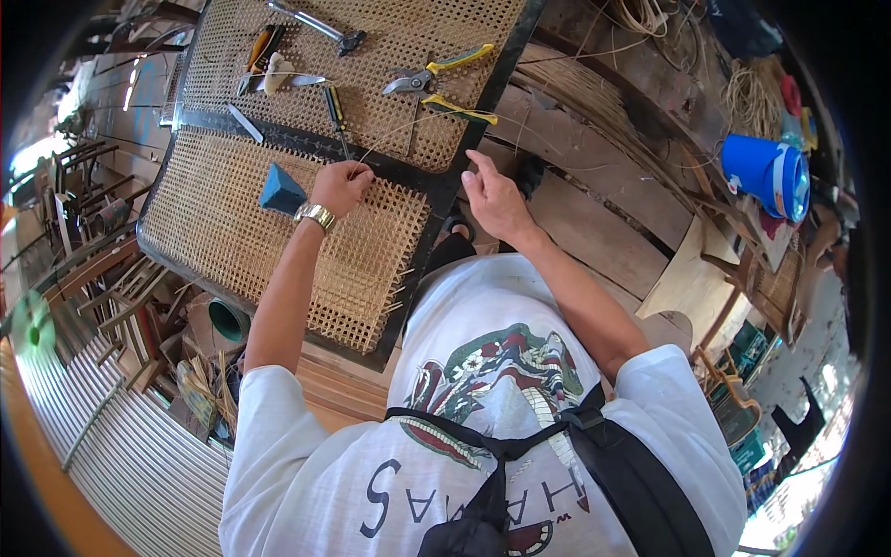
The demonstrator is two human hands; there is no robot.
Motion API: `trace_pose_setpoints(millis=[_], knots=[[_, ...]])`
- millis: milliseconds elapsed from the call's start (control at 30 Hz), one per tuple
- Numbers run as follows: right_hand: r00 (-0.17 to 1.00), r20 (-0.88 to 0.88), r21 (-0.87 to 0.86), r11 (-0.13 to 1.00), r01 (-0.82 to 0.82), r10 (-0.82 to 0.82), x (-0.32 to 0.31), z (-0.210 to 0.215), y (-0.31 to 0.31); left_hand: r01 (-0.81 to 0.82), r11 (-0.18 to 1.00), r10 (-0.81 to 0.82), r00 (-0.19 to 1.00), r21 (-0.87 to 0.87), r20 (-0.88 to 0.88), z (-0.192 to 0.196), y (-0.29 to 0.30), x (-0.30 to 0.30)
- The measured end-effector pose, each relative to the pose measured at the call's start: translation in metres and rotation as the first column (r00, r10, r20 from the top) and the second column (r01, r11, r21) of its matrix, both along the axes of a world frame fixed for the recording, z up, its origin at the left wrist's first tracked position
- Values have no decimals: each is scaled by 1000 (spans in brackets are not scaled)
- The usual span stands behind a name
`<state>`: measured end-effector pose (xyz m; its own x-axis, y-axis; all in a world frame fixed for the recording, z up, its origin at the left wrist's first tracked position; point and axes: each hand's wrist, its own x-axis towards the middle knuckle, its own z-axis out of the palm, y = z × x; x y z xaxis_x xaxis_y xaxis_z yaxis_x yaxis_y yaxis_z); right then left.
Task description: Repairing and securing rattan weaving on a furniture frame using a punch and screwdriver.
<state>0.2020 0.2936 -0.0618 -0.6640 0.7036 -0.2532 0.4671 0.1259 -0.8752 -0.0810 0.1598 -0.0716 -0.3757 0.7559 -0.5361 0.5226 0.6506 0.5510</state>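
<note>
My left hand (342,189), with a watch (316,217) at its wrist, is closed in a pinch on a thin cane strand (384,136) at the upper edge of a woven cane panel (213,190). The strand arcs up and away to the right. My right hand (498,202) is beside the dark frame's right edge, thumb and index finger stretched out and apart, with nothing visible between them. A blue wedge-shaped block (281,190) rests on the panel just left of my left hand. Loose cane ends stick out along the panel's right side.
On the farther cane panel (325,19) lie yellow-handled pruning shears (413,82), a hammer (320,26), orange-handled pliers (262,51), a knife (302,81) and a yellow-and-black screwdriver (334,107). A blue bucket (756,176) stands at right. Chair frames and wood pieces crowd the left.
</note>
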Motion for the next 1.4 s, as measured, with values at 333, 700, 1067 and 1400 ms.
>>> trace_pose_setpoints(millis=[333, 700, 1067, 1400], knots=[[997, 73, 8, 1000, -10, 9, 9, -6, 0, -120, 993, 120, 993, 16, -17, 3, 3, 16], [995, 85, 45, 997, -56, 52, -4, 3, -8, -203, 978, 208, 964, -43, 165, -6, 5, 0], [984, 157, 17, 996, -86, 82, -6, 7, -17, -99, 992, 99, 995, 78, 0, -5, 6, 13], [990, 104, 142, 984, -105, 90, -13, -8, -21, -15, 998, 22, 994, 65, -104, -12, 16, 9]])
